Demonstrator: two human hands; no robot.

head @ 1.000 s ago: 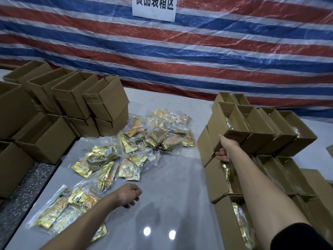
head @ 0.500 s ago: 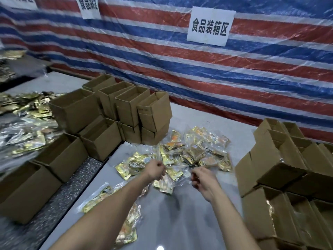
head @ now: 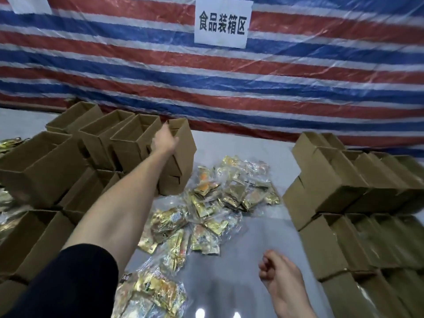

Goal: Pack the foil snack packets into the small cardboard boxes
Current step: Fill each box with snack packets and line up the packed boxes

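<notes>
Boxes (head: 128,143) of brown cardboard stand stacked at the far left, tops open and empty where their insides show. The left hand (head: 164,141) grasps the rim of the rightmost box (head: 183,143) there. A second stack (head: 332,180) lies at the right, its contents hidden. Foil packets (head: 206,210) in clear bags lie heaped on the glossy grey table (head: 252,249) between the stacks. The right hand (head: 277,269) hovers near, loosely curled and holding nothing. A striped tarp (head: 298,88) with a white sign (head: 221,21) hangs behind.

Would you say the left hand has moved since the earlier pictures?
Yes. The left hand reached away from the foil snack packets to a stacked cardboard box.
</notes>
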